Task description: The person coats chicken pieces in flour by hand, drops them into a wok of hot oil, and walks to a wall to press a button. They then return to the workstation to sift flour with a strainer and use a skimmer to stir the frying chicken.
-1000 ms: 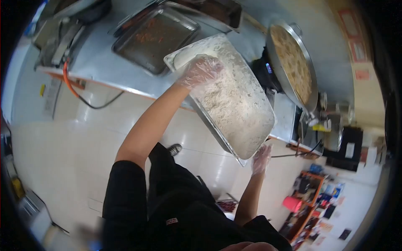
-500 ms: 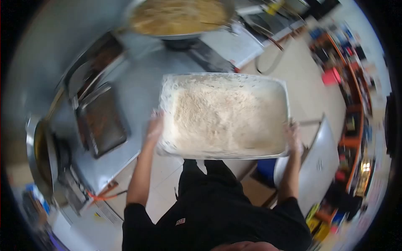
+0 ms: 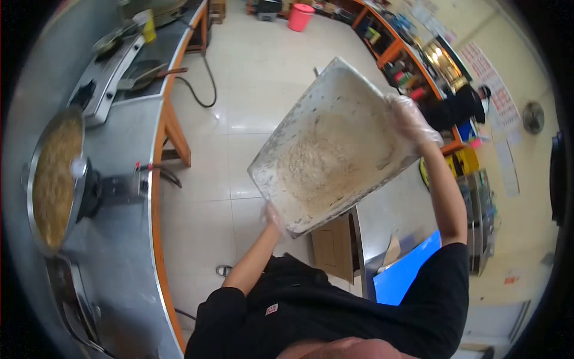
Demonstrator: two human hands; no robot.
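Observation:
Both of my hands hold a deep rectangular metal tray (image 3: 353,90) in the air, in front of my body. It slants, with its right end higher in the view. Inside, a heap of pale flour (image 3: 320,167) lies toward the lower left part, and more flour dusts the walls. My left hand (image 3: 273,216), in a clear plastic glove, is closed on the tray's near left corner. At the right end, my gloved right hand (image 3: 412,119) grips the rim; its fingertips are partly hidden.
On the left runs a metal counter (image 3: 122,239) bearing a wide pan of yellowish liquid (image 3: 57,179) and a gas stove (image 3: 113,84). A metal table (image 3: 382,215) with a blue panel (image 3: 409,269) stands at my right. Farther off are a pink bucket (image 3: 301,17) and tiled floor (image 3: 209,143).
My body and view have turned to the right, away from the counter. The tray has gone from level to slanted, and the flour now sits in a smaller heap with more bare metal around it.

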